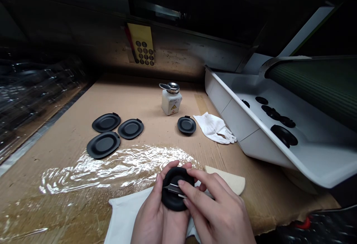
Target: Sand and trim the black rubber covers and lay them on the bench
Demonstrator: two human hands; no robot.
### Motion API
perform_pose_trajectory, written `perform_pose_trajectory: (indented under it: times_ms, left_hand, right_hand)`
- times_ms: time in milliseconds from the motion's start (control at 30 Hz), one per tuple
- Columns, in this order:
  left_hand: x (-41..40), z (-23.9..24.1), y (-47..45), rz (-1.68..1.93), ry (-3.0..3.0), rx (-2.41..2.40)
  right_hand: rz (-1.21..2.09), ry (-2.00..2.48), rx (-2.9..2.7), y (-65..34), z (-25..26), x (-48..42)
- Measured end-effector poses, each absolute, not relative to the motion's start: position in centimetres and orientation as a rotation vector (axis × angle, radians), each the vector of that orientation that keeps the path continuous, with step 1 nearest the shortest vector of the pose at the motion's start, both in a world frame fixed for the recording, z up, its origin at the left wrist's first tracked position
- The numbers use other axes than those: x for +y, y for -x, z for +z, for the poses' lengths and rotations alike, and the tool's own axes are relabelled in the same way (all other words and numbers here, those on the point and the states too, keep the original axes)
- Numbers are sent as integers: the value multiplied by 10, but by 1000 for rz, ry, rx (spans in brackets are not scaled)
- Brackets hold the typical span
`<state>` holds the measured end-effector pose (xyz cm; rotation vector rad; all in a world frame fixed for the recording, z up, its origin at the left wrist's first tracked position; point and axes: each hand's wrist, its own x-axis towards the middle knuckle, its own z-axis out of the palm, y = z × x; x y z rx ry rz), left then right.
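My left hand (156, 210) cups a small black round lid (177, 204), with the fingers curled about its edge. Between the fingers and thumb of my right hand (220, 203) are metal tweezers (173, 188), their prongs lying across the face of that lid. The index fingertip rests near the lid's middle, and another finger reaches its upper right edge. Under both hands lies a white cloth (122, 208), partly covered by them. A cream-coloured pad (234, 181) with a rounded end lies just beyond my right hand.
Several black lids, including one at the left (103, 145) and a single one (186, 124), lie on the cardboard (156, 132). Behind are a white pump bottle (170, 102) and a white glove (213, 127). A white bin (245, 129) holding black parts stands right, beside a green conveyor belt (318, 84).
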<state>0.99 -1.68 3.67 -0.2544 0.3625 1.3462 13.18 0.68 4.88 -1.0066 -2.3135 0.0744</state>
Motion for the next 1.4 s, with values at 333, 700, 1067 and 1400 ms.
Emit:
perform_pose_trajectory:
  times_ms: [333,700,1067,1400]
  left_hand:
    - [-18,45,-12,1400,99,595]
    - [-19,36,-11,1381,-21,446]
    - [-23,44,-13,1405,-128,662]
    - [-19,45,-16,1368,40,625]
  right_hand:
    - [-86,1524,-2164,-190,41,37]
    - [121,1270,-2556,-203,50,31]
    - [277,965,-2199,-188,60,28]
    - [37,727,-2426,-159,50,26]
